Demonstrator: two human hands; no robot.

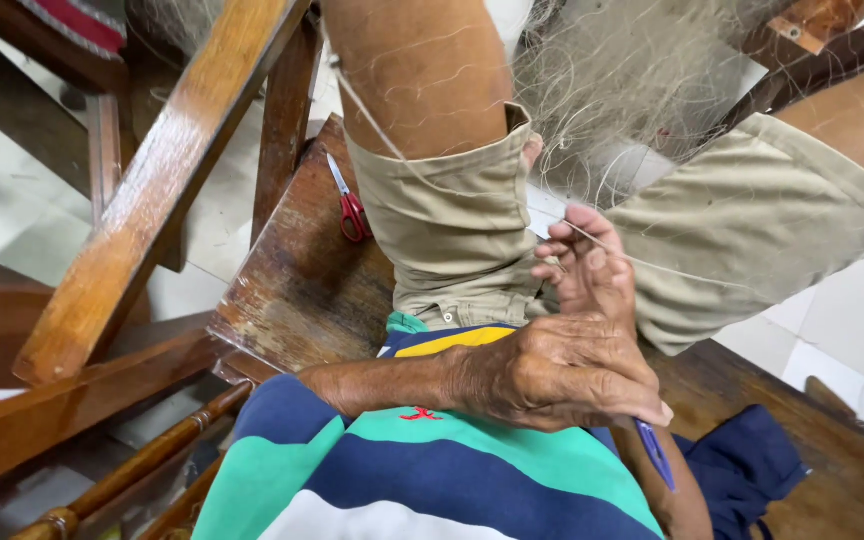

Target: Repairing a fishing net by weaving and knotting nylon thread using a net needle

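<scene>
I am pinching the line (652,262) in my right hand (587,265), my left hand (562,375) gripping a blue needle (655,452), net (632,80) mostly unmended.

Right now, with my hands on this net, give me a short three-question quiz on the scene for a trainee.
1. True or false: the scissors lie on the wooden bench, apart from both hands.
2. What colour is the tool in the left hand? A red, B blue, C yellow.
3. What does the right hand pinch between its fingers?

Key: 1 true. 2 B. 3 a thin line that runs toward the net.
</scene>
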